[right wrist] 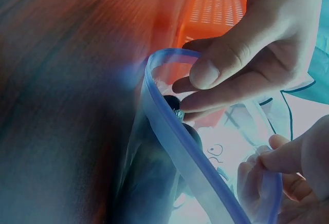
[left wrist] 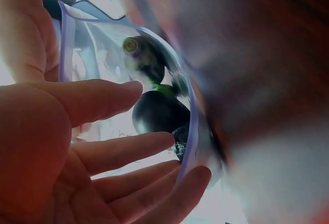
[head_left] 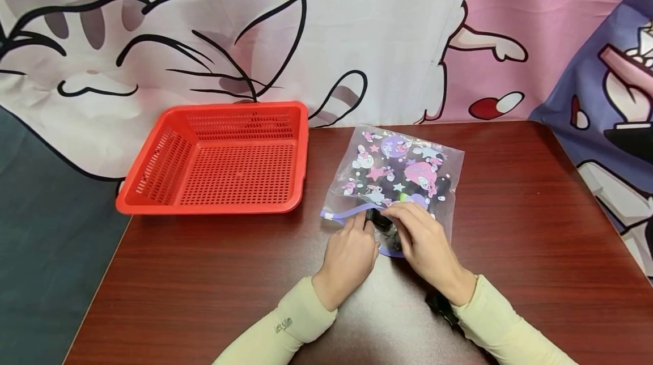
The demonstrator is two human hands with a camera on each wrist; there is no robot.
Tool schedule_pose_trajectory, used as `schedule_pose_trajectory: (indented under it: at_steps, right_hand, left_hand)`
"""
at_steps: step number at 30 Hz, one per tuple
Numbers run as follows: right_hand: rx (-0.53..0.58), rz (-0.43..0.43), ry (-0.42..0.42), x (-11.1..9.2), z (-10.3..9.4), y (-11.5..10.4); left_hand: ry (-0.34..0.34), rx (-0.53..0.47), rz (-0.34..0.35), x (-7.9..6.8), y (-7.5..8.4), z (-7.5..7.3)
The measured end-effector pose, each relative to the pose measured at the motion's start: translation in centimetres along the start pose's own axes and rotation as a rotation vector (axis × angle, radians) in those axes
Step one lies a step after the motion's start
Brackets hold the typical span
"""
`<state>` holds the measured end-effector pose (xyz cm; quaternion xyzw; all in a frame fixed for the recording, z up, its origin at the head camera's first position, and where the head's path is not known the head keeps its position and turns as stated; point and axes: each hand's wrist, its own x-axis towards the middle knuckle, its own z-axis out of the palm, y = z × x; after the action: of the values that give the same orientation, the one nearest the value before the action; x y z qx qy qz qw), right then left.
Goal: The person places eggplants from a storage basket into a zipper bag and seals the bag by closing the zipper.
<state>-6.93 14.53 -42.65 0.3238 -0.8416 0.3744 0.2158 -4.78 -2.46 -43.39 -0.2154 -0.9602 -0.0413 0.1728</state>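
Note:
A clear zip bag (head_left: pixel 393 169) with pink, purple and white cartoon prints lies on the table, its purple-edged mouth gaping toward me. My right hand (head_left: pixel 420 240) pinches the purple rim, as the right wrist view shows. At the mouth, my left hand (head_left: pixel 349 254) has its thumb and fingers spread apart. Its index fingertip is right at the end of a glossy black rounded item (left wrist: pixel 157 113) inside. Deeper in the bag, the left wrist view shows a dark item with a round, ringed end (left wrist: pixel 131 45) and a bit of bright green beside it.
A red perforated plastic basket (head_left: pixel 240 175) stands at the back left of the brown wooden table (head_left: pixel 229 280). Behind it hangs a cartoon-printed cloth (head_left: pixel 382 42). A white slider (head_left: pixel 329 216) sits at the left end of the bag's zip.

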Motion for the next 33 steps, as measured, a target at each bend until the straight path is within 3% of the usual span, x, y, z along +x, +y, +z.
schedule_pose_trajectory:
  at_steps: [7,12,17,22,28,33]
  right_hand:
    - [0.003,-0.001,0.004,0.1,0.1,-0.1]
    - [0.0,-0.003,0.006,0.2,0.1,-0.1]
    - [-0.058,0.003,0.011,0.4,-0.1,0.0]
    - [-0.092,-0.006,0.006,0.5,-0.3,0.1]
    - [-0.074,-0.069,-0.029,0.6,-0.7,0.2]
    - [-0.079,-0.14,-0.06,0.8,-1.1,0.5]
  left_hand:
    - [0.008,0.028,0.005,0.2,-0.2,0.2]
    - [0.026,-0.06,-0.015,-0.2,-1.2,-0.9]
    - [0.122,-0.19,-0.04,-1.0,-3.0,-2.4]
    - [0.203,-0.261,-0.071,-1.3,-5.0,-2.5]
    - [0.182,-0.218,-0.015,-1.7,-6.9,-1.7]
    - [0.166,-0.137,-0.031,-1.7,-7.7,-1.2]
